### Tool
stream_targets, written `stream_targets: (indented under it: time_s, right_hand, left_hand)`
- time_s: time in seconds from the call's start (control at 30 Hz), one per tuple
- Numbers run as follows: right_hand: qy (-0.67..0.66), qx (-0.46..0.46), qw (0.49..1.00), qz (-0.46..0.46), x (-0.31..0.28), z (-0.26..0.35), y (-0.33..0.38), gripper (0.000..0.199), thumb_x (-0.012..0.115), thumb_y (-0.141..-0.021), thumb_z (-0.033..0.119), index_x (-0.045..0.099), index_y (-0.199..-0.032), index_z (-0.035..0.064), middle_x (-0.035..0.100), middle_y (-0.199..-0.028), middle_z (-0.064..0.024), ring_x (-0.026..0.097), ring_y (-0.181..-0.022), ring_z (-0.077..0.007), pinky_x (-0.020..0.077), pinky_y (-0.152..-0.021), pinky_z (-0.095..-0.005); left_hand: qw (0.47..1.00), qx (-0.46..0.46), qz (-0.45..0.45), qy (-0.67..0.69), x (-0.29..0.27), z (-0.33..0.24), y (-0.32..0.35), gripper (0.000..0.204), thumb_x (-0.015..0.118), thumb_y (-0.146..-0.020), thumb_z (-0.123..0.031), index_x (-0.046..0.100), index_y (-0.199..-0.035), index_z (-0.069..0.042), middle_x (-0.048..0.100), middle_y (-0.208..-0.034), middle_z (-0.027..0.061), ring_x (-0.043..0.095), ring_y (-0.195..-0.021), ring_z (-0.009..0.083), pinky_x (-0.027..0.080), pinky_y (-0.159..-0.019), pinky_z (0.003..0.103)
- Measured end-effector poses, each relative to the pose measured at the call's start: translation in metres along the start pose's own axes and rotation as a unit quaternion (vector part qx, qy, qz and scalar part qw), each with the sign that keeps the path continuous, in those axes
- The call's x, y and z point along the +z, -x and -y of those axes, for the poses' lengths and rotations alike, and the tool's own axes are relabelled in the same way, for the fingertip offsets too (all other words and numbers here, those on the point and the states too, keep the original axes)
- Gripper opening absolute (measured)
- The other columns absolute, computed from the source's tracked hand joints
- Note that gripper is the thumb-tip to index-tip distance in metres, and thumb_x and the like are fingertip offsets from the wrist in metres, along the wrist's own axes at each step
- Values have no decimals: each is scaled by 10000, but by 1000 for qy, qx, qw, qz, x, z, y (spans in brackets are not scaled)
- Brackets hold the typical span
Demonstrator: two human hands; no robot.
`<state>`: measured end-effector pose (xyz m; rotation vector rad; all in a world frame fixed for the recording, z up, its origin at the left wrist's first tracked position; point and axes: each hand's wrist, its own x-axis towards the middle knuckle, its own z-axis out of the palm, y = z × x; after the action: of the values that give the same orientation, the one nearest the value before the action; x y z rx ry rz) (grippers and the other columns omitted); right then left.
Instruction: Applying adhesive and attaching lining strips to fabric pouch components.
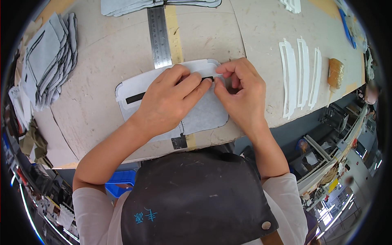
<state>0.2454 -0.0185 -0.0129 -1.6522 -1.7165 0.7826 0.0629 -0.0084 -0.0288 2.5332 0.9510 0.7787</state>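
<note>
A pale grey, round-cornered fabric panel (206, 112) lies on the table in front of me. Along its upper part runs a narrow black strip (135, 98) within a white band. My left hand (169, 96) rests across the panel, its fingers close together on the strip and covering the strip's middle. At the strip's right end, my right hand (243, 92) is curled in a pinch, thumb against the end and index finger just above it. The left thumb and right fingertips nearly meet there. A metal ruler (158, 36) lies beyond the panel's far edge.
Stacked grey panels (49, 61) stand at the left, with another pile (134, 5) at the far edge. White frame-like strips (290, 77) lie to the right, beside a tape-wrapped brown roll (336, 73). Yellow tape (174, 34) runs along the ruler. A blue bin (120, 179) sits below the table.
</note>
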Motion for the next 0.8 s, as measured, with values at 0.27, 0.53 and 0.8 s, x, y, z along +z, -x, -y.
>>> stream_targets:
  time_s: [0.27, 0.53, 0.8]
  right_hand:
    - [-15, -5, 1000, 25, -5, -1, -1, 213, 701, -679, -39, 650, -849, 79, 579, -783, -27, 499, -555, -123, 423, -494, -257]
    - [46, -32, 998, -1, 1, 2, 0, 197, 688, -686, -27, 643, -847, 77, 593, -806, -46, 610, -632, -177, 488, -530, -294]
    - [27, -42, 999, -4, -1, -2, 2, 183, 685, -707, -43, 644, -854, 57, 598, -811, -55, 608, -629, -178, 488, -529, -277]
  left_hand:
    - [1000, 4, -11, 9, 1, 0, 0, 372, 645, -616, -13, 691, -985, -5, 567, -902, 60, 523, -797, 223, 479, -647, 311]
    - [1000, 0, -12, 10, 1, 0, 1, 373, 640, -613, -17, 687, -983, 1, 568, -908, 64, 525, -799, 228, 479, -643, 312]
    - [1000, 1, -10, 17, 2, 0, 2, 367, 637, -615, -31, 684, -977, 4, 568, -910, 66, 528, -812, 234, 483, -664, 314]
